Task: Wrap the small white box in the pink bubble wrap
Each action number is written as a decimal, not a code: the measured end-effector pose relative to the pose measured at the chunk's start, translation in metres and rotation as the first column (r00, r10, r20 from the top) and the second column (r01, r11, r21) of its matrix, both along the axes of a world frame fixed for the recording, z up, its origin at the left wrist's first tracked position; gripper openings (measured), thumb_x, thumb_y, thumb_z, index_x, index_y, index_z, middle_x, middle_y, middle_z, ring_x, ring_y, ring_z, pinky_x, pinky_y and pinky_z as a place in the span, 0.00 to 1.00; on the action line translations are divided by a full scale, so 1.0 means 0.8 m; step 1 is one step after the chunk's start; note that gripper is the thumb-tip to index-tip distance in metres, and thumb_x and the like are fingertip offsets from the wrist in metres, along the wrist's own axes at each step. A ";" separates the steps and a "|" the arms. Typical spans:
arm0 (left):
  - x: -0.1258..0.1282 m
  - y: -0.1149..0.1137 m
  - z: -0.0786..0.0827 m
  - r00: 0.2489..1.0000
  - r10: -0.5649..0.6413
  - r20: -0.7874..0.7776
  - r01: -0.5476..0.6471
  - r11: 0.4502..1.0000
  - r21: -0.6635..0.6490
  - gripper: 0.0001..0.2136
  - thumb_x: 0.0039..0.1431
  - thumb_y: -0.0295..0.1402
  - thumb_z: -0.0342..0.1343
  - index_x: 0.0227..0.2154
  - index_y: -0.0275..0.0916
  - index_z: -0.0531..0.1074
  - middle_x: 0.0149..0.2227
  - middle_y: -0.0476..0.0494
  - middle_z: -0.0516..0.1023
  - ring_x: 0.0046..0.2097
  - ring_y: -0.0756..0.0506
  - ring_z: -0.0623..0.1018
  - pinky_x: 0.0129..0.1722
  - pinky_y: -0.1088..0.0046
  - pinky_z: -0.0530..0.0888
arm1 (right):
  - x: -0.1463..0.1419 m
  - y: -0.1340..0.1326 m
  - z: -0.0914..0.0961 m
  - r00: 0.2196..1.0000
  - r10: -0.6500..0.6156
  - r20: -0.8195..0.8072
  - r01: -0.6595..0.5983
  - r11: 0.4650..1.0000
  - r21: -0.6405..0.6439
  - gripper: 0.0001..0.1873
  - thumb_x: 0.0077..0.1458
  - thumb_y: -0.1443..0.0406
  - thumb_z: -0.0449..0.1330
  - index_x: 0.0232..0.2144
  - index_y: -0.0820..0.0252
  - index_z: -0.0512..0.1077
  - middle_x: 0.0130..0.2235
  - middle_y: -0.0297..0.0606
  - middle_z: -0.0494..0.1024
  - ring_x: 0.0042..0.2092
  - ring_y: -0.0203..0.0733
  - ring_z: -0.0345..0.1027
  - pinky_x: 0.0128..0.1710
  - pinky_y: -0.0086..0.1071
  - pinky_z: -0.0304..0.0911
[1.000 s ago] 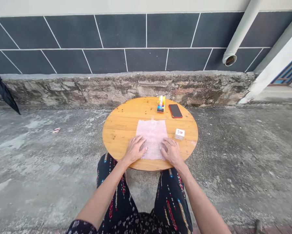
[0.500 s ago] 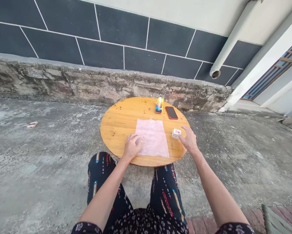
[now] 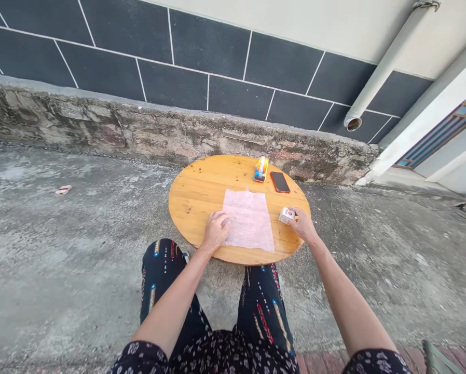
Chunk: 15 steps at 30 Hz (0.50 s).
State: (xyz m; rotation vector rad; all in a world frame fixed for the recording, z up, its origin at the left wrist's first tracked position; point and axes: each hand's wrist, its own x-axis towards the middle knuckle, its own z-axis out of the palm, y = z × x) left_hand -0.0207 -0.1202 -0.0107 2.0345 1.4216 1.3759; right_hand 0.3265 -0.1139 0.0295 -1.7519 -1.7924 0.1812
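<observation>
A pink, translucent sheet that looks like bubble wrap [image 3: 250, 221] lies flat on the round wooden table [image 3: 190, 200]. My left hand [image 3: 216, 231] rests at the sheet's left edge, fingers lightly bent and thumb apart, holding nothing. At the right of the sheet, a small white box [image 3: 286, 215] with red print stands on the table. The thumb and fingers of my right hand [image 3: 303, 226] close on the box's right side, partly covering it.
Toward the table's far edge stand a yellow and blue tape dispenser [image 3: 261, 170] and a dark phone with a red edge [image 3: 280, 182]. A stone-based wall [image 3: 159, 132] runs behind the table. A crumpled packet [image 3: 64, 190] lies on the concrete ground at left.
My right hand has closed from an open reach onto the small white box, which looks slightly turned. My left hand stays by the sheet's edge. The view has shifted slightly.
</observation>
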 end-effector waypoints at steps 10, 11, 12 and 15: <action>0.005 -0.001 0.003 0.969 -0.020 -0.247 0.000 0.997 -0.078 0.12 0.52 0.31 0.56 0.40 0.44 0.77 0.52 0.43 0.74 0.57 0.38 0.67 0.58 0.57 0.63 | -0.116 -0.008 0.037 0.948 0.286 -0.141 -0.276 0.957 0.084 0.25 0.47 0.67 0.60 0.50 0.56 0.69 0.50 0.43 0.74 0.47 0.47 0.69 0.41 0.40 0.68; 0.005 -0.001 0.004 0.965 -0.021 -0.260 0.000 0.997 -0.081 0.12 0.52 0.31 0.56 0.40 0.44 0.77 0.52 0.44 0.74 0.57 0.39 0.67 0.58 0.57 0.63 | -0.130 -0.005 0.037 0.940 0.308 -0.144 -0.299 0.951 0.083 0.25 0.46 0.68 0.60 0.50 0.56 0.69 0.50 0.43 0.74 0.46 0.46 0.70 0.42 0.40 0.68; 0.006 -0.002 0.005 0.963 -0.022 -0.270 0.000 0.997 -0.082 0.11 0.53 0.31 0.56 0.40 0.44 0.77 0.52 0.44 0.74 0.57 0.39 0.67 0.58 0.57 0.63 | -0.142 -0.001 0.036 0.934 0.327 -0.145 -0.318 0.945 0.082 0.26 0.46 0.69 0.60 0.50 0.55 0.68 0.50 0.42 0.74 0.46 0.46 0.70 0.42 0.40 0.68; 0.007 -0.004 0.007 0.958 -0.024 -0.286 0.000 0.996 -0.085 0.11 0.53 0.32 0.56 0.40 0.44 0.77 0.53 0.44 0.73 0.57 0.40 0.67 0.58 0.58 0.63 | -0.166 0.012 0.027 0.924 0.360 -0.133 -0.352 0.933 0.078 0.26 0.46 0.70 0.60 0.50 0.56 0.68 0.52 0.42 0.73 0.46 0.45 0.69 0.41 0.38 0.68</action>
